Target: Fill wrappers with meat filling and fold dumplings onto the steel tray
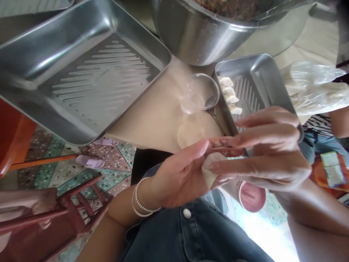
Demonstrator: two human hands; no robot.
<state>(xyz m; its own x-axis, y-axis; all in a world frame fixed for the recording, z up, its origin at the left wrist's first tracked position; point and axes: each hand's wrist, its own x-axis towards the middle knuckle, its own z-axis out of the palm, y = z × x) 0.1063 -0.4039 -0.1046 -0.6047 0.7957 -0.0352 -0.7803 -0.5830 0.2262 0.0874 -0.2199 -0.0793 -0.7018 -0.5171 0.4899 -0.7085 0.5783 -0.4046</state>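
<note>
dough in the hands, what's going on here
Someone's left hand holds a piece of pale dough, and the right hand touches it too. A short row of dumplings lies in the smaller metal tray. A flat dough round rests on the table, near a large metal bowl.

Speckled green, pink and white floor (118, 163) beneath a reddish slatted chair (73, 214), bright glare (263, 231) lower right.

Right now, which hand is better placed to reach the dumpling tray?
Probably the right hand: in view it overlaps the tray of dumplings, and it touches the dough wrapper. The left hand, cradling the wrapper, lies mostly farther left.
</note>
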